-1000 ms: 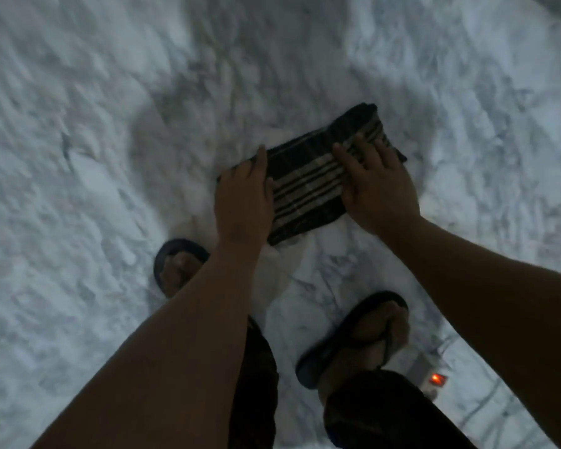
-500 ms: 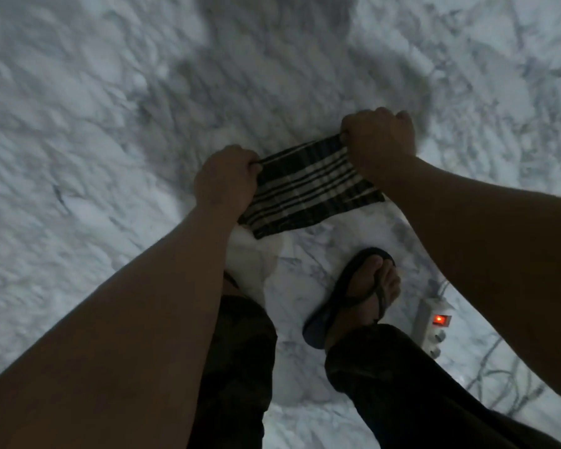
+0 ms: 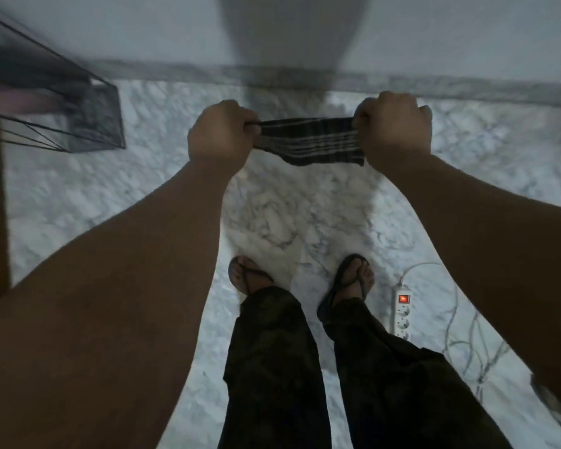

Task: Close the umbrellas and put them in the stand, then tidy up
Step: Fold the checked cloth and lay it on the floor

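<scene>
Hanging in the air between the two hands, the dark folded cloth with pale stripes [image 3: 308, 142] is stretched out flat, well above the white marbled stone floor [image 3: 305, 222]. Its long axis runs from left to right across the view, nearly parallel to the grey skirting at the bottom of the wall [image 3: 467, 87]. The left hand [image 3: 220, 132] is curled around the left end of the cloth, and the right hand [image 3: 394, 128] is curled around the right end; the hands are apart, with the whole cloth between them, at almost the same height.

The black wire basket with thin frame [image 3: 91, 119] stands on the floor at the far left, near the wall. It probably is the stand, with something dark and something pinkish inside, too blurred to name. It lies to the left of the cloth, so the left hand is the nearer one. The two feet in dark flip-flop sandals [image 3: 347, 283] stand below the cloth, and a white power strip with a red lit switch [image 3: 403, 314] lies just beside the right foot.
</scene>
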